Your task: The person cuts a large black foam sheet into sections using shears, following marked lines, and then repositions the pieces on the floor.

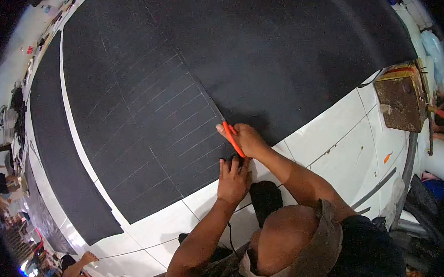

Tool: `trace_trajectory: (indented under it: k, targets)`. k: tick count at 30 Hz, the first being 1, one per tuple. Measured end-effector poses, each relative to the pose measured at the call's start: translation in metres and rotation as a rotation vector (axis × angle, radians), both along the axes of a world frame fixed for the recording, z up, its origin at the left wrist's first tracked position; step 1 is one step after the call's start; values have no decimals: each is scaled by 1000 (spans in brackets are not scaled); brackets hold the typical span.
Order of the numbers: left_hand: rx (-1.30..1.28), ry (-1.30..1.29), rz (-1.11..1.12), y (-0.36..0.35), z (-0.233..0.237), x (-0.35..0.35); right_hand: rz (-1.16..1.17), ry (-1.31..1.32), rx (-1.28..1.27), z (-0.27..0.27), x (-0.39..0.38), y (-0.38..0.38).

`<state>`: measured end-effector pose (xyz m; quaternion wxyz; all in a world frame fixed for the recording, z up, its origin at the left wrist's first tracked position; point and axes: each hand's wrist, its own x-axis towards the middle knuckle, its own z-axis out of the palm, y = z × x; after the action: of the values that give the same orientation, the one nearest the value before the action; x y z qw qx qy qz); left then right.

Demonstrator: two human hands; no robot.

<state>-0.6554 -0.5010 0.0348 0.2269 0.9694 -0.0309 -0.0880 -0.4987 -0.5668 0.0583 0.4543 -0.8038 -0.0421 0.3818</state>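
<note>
A large black sheet [257, 50] lies flat on a white tiled floor [344, 146], marked with pale chalk lines in a grid. My right hand [247, 139] grips an orange cutter [232, 139], its tip resting on the sheet along a cut line near the sheet's front edge. My left hand [233, 178] presses flat on the sheet's edge just below the cutter. A cut piece with ruled lines [151, 138] sits left of the cut.
A second black sheet [63, 163] lies on the left, separated by a white strip. A brown wooden box [400, 102] stands at the right. A person's foot [77, 271] shows at the lower left. Clutter lines the left edge.
</note>
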Motion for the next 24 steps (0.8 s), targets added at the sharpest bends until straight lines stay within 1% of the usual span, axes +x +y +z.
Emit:
trace_trajectory:
  k: [4,7,11,13,16,18,21,24]
  targets:
    - [4,27,-2,-1,6,2,25,41,2,2,16,9]
    - [4,26,3,1,6,2,0,36,42,-1,21,18]
    - [35,39,-1,0,10,3,9,3,20,-2,33,29]
    - [15,15,17,0,9,3,-25,12,31,-9,39,35]
    - [-11,15,19,0,8,4,11,-9,-5,-12,50,42]
    - [-17,6,24,0,9,3,33,-13,19,-6,56,46]
    - [-25,97,25,0,8,3,15,-67,64,-6,64,53]
    - [-59,79,29,1,6,3,20,-81,44,-8,73,62]
